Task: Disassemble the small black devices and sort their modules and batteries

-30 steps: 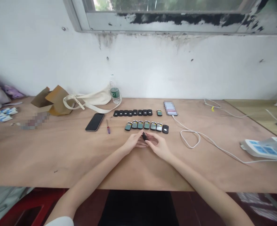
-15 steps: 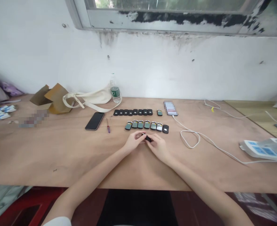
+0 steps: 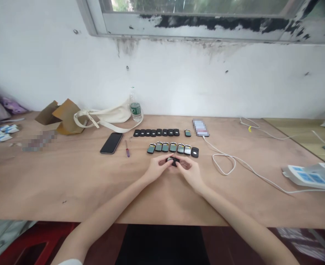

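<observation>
Between the fingers of both hands is a small black key fob (image 3: 174,161), partly covered by the thumbs. My left hand (image 3: 158,167) grips its left end and my right hand (image 3: 189,170) its right end, just above the tabletop. Directly beyond them runs a row of open fob halves with grey-green insides showing (image 3: 172,147). That row ends at the right with a black fob (image 3: 195,152) bearing a white oval. Farther back, several black fobs (image 3: 159,132) lie side by side, with one open fob half (image 3: 187,133) to their right.
A black phone (image 3: 111,142) and a screwdriver (image 3: 127,148) lie left of the rows. Behind stand a water bottle (image 3: 135,106), a cream bag (image 3: 115,113) and a brown paper bag (image 3: 68,116). To the right are a charging phone (image 3: 200,127), its white cable (image 3: 234,162) and a power strip (image 3: 303,176).
Both hands have turned the key fob so that it lies flatter and more of its face shows. My right hand has shifted slightly to the right.
</observation>
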Available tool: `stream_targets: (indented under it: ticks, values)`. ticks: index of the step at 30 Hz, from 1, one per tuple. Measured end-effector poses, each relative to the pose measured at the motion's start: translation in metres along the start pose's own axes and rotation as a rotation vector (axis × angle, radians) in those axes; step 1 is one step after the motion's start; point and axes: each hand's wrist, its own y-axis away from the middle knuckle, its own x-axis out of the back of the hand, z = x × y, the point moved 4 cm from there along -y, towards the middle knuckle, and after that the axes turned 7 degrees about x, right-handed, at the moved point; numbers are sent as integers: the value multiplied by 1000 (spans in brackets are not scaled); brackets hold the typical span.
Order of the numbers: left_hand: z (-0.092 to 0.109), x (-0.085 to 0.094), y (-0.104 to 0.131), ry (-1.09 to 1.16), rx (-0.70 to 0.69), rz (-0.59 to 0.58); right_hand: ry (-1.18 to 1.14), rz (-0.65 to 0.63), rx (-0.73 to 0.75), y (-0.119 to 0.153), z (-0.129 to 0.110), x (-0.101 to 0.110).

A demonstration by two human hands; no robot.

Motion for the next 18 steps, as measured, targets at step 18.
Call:
stream_targets:
  ticks: [18]
  values:
    - [-2, -13, 6, 112, 108, -42, -120, -44, -155, -5, 9, 2]
